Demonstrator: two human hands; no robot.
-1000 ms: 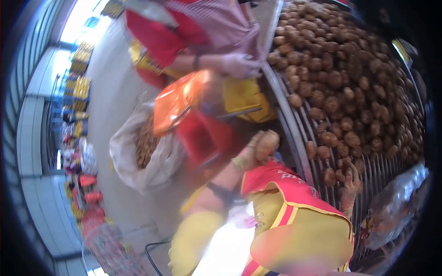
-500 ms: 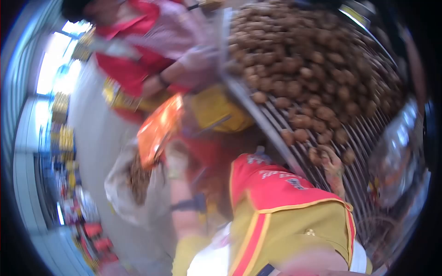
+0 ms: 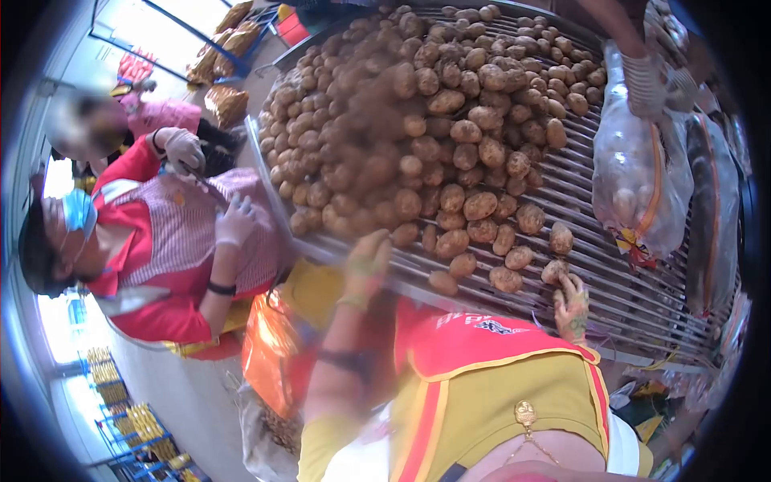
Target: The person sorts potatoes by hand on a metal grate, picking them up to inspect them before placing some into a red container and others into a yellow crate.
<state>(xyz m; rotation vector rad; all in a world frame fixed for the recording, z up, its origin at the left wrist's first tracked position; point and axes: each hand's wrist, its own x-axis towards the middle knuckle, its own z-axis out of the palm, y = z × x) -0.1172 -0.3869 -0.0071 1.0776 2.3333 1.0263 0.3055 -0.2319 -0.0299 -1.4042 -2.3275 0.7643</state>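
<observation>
Brown, earth-dusted potatoes (image 3: 482, 205) lie in a heap on a slatted metal table (image 3: 598, 189). My right hand (image 3: 572, 307) is at the near side of the heap, its bent fingers closed on a potato (image 3: 554, 271) resting on the slats. My left hand (image 3: 368, 261) is over the table's near edge, beside the closest potatoes; motion blurs it, and I cannot make out whether its fingers hold anything. Below my left forearm hangs an orange plastic bag (image 3: 269, 345). A pale sack (image 3: 269, 434) with brown contents stands on the floor under it.
A co-worker in a pink checked apron (image 3: 185, 213) stands at the left, gloved hands (image 3: 233, 221) on a dark, thin tool. Clear plastic bags (image 3: 642, 177) lie at the right, with another person's gloved hand (image 3: 645, 88) on one. Filled sacks (image 3: 229, 48) are at the back left.
My left hand has moved from above the sack up to the table's edge. My right hand stays by the near potatoes. The camera view has turned, showing more of the table.
</observation>
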